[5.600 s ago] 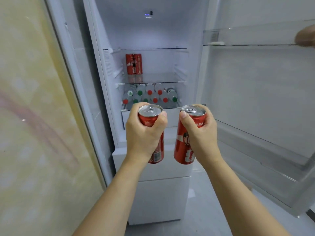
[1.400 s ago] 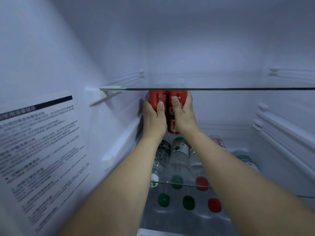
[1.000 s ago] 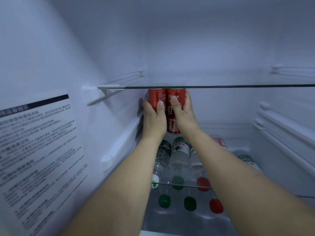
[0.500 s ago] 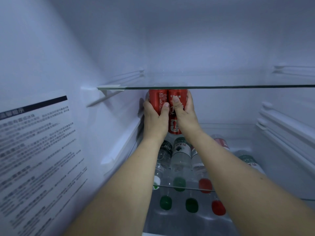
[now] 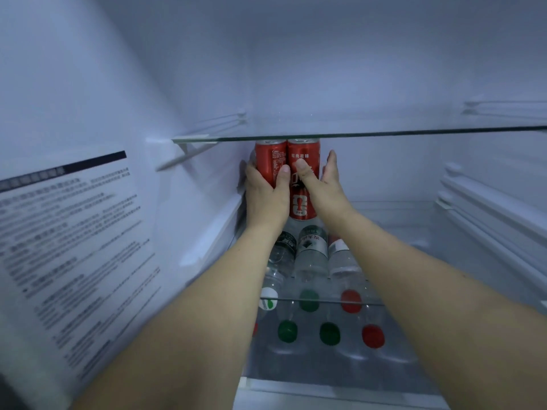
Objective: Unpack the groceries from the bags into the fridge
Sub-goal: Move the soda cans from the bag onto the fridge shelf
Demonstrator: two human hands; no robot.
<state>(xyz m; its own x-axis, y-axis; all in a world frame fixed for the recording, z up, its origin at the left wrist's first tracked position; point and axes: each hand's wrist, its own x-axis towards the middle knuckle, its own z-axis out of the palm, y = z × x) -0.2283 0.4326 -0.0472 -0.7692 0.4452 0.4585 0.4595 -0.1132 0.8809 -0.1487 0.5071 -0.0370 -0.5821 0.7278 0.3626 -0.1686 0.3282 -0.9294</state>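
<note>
At frame centre, the left hand [image 5: 263, 193] grips one cola can [image 5: 270, 164]; the right hand [image 5: 322, 184], fingers spread, touches the other cola can [image 5: 305, 161].

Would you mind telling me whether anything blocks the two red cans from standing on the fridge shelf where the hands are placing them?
Nothing visible does. The left red can and right red can stand side by side under the upper glass shelf, between the left hand and right hand.
</note>
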